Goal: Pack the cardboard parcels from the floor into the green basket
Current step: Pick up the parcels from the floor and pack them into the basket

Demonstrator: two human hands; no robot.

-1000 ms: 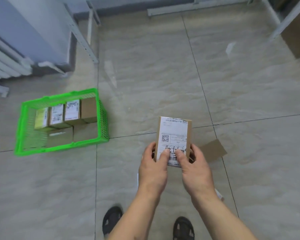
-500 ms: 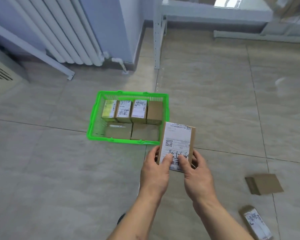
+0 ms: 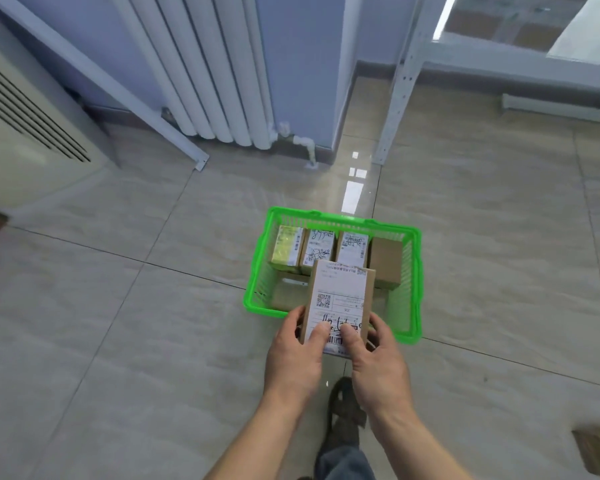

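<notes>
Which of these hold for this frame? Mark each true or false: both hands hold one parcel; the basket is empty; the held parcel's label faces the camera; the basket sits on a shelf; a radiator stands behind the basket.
1. The left hand and right hand hold one labelled parcel. True.
2. The green basket is empty. False: several parcels already stand inside it.
3. The held parcel's label faces the camera. True.
4. The basket sits on a shelf. False: it rests on the tiled floor.
5. A white radiator stands behind the basket. True.
</notes>
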